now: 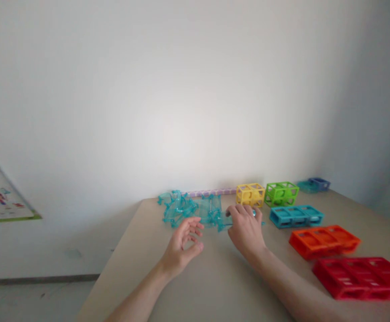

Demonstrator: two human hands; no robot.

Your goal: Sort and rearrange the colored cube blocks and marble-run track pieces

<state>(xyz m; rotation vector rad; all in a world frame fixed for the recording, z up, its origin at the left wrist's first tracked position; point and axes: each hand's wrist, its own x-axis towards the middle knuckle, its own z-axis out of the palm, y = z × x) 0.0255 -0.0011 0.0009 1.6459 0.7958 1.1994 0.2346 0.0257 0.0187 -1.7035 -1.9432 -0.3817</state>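
Note:
My left hand (183,247) hovers over the table with its fingers loosely curled and apart, holding nothing. It is just in front of a pile of translucent teal plastic pieces (181,208). My right hand (246,227) reaches forward, palm down, its fingers bent over a translucent teal plastic piece (224,221) at the pile's right end. Parts of that piece show on both sides of the hand, while the fingertips and the middle of the piece are hidden. A small shiny spot (254,213) shows by the right fingers.
Openwork plastic blocks line the right: yellow (250,195), green (282,193), teal (296,216), orange (325,241) and red (364,277). A blue block (320,184) sits at the far corner. A purple patterned strip (211,193) runs along the wall behind the table (195,290).

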